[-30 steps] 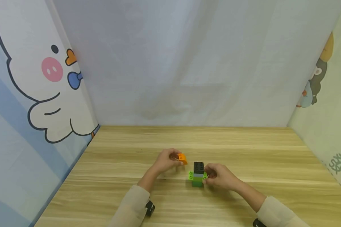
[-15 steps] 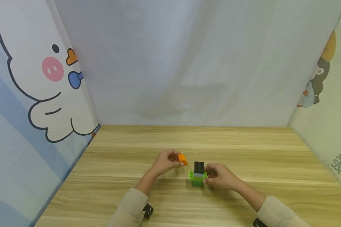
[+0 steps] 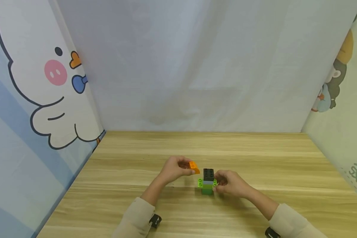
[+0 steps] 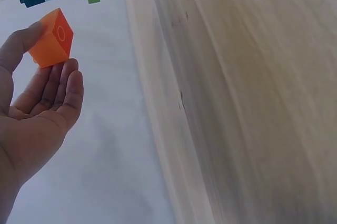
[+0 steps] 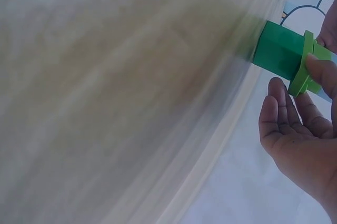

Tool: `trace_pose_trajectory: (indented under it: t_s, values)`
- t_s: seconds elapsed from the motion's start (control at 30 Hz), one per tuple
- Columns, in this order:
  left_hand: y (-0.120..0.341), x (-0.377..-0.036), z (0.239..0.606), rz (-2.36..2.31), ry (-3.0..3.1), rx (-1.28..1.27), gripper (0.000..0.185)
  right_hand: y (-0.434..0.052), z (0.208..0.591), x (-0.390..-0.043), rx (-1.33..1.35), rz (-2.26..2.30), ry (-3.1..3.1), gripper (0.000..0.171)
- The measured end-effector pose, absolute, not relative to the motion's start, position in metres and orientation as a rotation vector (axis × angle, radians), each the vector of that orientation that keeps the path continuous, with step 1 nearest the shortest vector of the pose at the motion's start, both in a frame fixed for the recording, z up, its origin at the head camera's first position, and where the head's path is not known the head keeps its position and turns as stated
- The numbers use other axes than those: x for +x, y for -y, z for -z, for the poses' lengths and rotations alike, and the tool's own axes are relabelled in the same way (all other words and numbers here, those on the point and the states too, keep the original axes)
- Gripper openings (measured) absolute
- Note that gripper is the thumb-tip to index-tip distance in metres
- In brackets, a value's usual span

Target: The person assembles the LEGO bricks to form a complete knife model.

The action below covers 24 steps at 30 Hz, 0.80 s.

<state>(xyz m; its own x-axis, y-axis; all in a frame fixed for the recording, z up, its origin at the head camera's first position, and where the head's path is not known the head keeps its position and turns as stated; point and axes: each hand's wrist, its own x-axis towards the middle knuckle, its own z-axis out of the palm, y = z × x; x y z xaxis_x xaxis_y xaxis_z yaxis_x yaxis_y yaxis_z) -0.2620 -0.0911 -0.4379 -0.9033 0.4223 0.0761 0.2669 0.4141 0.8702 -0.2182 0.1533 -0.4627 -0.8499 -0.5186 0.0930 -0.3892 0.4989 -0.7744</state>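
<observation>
Between thumb and fingers, my left hand (image 3: pixel 173 170) pinches an orange building brick (image 3: pixel 194 167) with a curved side, held above the table just left of a brick stack. In the left wrist view the orange brick (image 4: pixel 53 40) is apart from the stack. Upright on the table, the stack has a dark green brick (image 3: pixel 207 191) at the bottom, a light green plate (image 3: pixel 200 182) jutting out both sides, a grey-blue layer and a black studded brick (image 3: pixel 208 174) on top. My right hand (image 3: pixel 232 183) pinches the light green plate's right end, as the right wrist view of the plate (image 5: pixel 301 71) shows.
The wood-grain table (image 3: pixel 131 148) spreads around both hands. A pale curtain (image 3: pixel 178 66) hangs behind its far edge. Printed cartoon panels stand at the left (image 3: pixel 32 82) and right. A black wrist strap (image 3: pixel 155 220) sits at the left sleeve.
My left hand has moved the orange brick slightly to the right, closer to the black brick. The right hand and the stack have stayed nearly in place.
</observation>
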Motion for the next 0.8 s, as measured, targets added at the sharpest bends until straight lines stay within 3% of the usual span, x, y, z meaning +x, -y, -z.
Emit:
trace_pose_trajectory:
  t_s: [0.57,0.8]
  values:
    - [0.084,-0.253,0.418,-1.49,-2.58,0.669,0.037,-0.152,0.464,-0.219,-0.795,1.281,-2.59,0.029]
    - [0.083,-0.252,0.413,-1.547,-2.535,0.702,0.038,-0.146,0.443,-0.207,-0.78,1.306,-2.564,0.024]
